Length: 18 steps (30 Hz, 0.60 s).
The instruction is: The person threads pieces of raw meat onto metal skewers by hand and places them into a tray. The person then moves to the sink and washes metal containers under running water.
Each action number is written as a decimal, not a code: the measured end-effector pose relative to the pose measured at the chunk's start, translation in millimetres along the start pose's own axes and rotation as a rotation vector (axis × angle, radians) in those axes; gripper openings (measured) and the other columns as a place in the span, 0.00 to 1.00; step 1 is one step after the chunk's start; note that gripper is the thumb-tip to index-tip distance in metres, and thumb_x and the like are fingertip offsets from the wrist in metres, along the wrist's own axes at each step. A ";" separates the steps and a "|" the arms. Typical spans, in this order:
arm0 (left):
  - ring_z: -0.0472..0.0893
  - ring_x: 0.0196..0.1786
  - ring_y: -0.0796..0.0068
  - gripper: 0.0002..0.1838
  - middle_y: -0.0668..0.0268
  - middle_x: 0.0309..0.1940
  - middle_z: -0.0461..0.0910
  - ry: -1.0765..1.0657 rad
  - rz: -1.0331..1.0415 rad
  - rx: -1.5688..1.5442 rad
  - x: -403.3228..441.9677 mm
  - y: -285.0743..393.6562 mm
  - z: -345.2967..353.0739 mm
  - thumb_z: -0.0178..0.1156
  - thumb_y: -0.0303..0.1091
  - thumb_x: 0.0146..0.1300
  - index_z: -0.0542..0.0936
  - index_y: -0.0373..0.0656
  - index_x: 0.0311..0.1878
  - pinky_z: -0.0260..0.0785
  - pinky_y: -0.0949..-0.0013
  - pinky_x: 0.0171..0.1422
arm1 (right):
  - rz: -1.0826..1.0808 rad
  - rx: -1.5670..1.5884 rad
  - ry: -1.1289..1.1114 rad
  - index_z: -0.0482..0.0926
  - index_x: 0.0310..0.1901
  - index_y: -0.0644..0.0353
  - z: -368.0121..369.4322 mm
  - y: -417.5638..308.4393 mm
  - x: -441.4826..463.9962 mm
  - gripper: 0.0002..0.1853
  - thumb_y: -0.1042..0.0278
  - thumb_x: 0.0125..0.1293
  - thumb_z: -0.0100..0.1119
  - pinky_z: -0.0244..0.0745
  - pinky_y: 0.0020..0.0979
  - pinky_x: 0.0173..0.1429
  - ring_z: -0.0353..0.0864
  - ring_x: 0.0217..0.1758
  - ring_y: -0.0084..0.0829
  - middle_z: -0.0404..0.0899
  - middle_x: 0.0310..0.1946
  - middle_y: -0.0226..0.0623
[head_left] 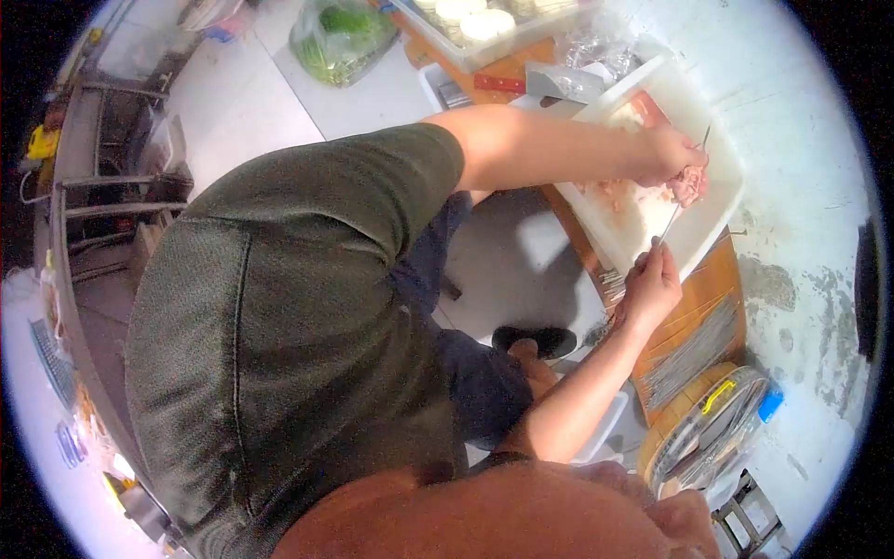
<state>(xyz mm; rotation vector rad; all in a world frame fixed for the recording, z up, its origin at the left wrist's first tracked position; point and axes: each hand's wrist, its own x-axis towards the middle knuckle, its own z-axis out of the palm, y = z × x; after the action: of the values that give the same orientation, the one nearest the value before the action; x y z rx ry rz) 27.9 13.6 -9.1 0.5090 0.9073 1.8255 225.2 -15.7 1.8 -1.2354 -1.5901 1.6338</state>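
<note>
Over the white tub [711, 216], the left hand's [667, 156] grip was clamped on raw meat [689, 189] around a skewer [670, 221], the right hand [651, 285] pinching its shaft; slick meat risked a slip and jab.

The left hand [672, 156] clutches raw meat [689, 188] on a skewer [670, 224], its bare shaft pinched by the right hand [652, 287], over a white tub [715, 216]; thin rods [691, 352] lie on the wooden tabletop [719, 278].

My view bows into a circle, black at the corners; bright light whitens the pale wall [792, 158], shadows dim the floor [503, 270], my dark shirt [317, 326] turns grainy, and the meat [690, 188] looks soft-edged
</note>
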 end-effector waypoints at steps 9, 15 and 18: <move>0.82 0.35 0.66 0.14 0.55 0.31 0.81 -0.169 -0.077 0.067 66.3 -44.8 -39.5 0.56 0.35 0.68 0.79 0.29 0.40 0.74 0.65 0.41 | 0.025 0.090 -0.038 0.82 0.47 0.69 3.1 -1.9 1.8 0.11 0.71 0.70 0.57 0.55 0.17 0.23 0.64 0.21 0.14 0.70 0.21 0.25; 0.79 0.32 0.61 0.13 0.55 0.30 0.78 -0.376 -0.242 -0.170 45.4 -11.3 -32.9 0.54 0.36 0.69 0.76 0.33 0.35 0.74 0.61 0.40 | 0.006 0.102 -0.005 0.81 0.48 0.69 2.1 0.7 4.9 0.11 0.72 0.69 0.57 0.56 0.17 0.23 0.65 0.22 0.14 0.72 0.23 0.27; 0.79 0.33 0.60 0.15 0.54 0.34 0.78 -0.255 -0.203 -0.097 28.4 -2.4 -26.3 0.54 0.39 0.69 0.75 0.34 0.34 0.74 0.61 0.39 | -0.015 0.061 0.013 0.81 0.49 0.68 -3.4 -3.8 1.9 0.11 0.71 0.69 0.57 0.56 0.17 0.24 0.65 0.22 0.14 0.72 0.23 0.26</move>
<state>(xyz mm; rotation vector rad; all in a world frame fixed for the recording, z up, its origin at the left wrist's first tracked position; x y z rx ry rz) -0.6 30.6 -29.1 0.5532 0.6684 1.5710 226.6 -11.9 5.4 -1.1981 -1.5268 1.6491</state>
